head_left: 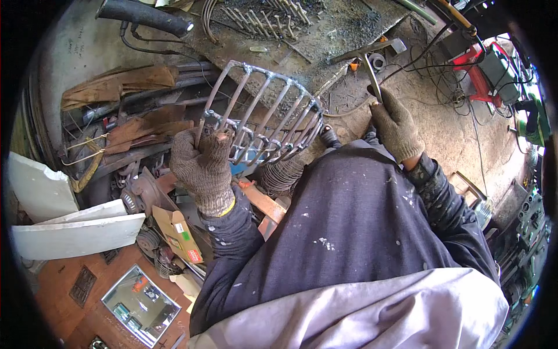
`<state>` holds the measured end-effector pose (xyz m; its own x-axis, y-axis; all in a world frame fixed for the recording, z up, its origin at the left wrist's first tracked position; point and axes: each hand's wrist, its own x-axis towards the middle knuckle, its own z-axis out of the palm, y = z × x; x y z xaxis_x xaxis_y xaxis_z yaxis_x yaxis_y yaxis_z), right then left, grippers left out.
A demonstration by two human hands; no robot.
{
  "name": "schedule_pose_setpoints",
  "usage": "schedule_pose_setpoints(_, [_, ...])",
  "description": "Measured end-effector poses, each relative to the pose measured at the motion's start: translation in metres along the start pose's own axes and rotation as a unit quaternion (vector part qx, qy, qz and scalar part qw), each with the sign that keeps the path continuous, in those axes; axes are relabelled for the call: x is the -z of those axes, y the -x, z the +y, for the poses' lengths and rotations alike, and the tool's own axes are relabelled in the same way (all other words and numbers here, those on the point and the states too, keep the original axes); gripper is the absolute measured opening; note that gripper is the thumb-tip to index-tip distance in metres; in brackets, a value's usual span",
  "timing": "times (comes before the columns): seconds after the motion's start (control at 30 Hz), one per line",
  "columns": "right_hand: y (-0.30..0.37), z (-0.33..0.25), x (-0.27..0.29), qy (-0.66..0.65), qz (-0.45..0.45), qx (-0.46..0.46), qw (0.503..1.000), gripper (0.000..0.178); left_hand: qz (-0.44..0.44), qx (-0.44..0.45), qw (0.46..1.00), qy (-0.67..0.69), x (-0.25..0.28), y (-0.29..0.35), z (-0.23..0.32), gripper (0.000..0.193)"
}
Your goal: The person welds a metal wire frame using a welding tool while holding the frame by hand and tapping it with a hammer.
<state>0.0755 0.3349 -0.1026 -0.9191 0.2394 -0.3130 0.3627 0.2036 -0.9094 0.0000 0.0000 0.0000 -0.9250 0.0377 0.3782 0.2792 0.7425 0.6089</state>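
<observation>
My left hand (201, 166), in a brown knitted work glove, is closed round one end of a welded metal rod basket (278, 103). The basket is curved and cage-like, with weld beads where its bars meet, and it hangs tilted in front of my body beside the work table. In my right hand (398, 125), gloved the same way, is the handle of a hammer (372, 75) with a long, slim head. The hammer points away from me, its head near the table's right edge and apart from the basket.
The dark metal work table (343, 35) carries several short rods (250, 23). A black cylinder with a cable (145, 16) lies at the far left. Cables run over the floor by a red and grey machine (479, 72). White boards (78, 235) and a cardboard box (180, 232) crowd the left.
</observation>
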Motion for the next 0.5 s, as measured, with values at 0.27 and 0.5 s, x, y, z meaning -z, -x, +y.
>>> schedule_pose_setpoints(0.27, [-0.012,-0.018,0.009,-0.052,-0.01,-0.035,0.998,0.037,0.008,-0.007,1.0,0.001,0.003,0.001,0.0,0.055])
schedule_pose_setpoints(0.5, [-0.041,-0.045,0.015,-0.022,-0.023,-0.052,0.998,0.046,0.007,-0.015,1.0,0.019,0.003,-0.001,0.005,0.057])
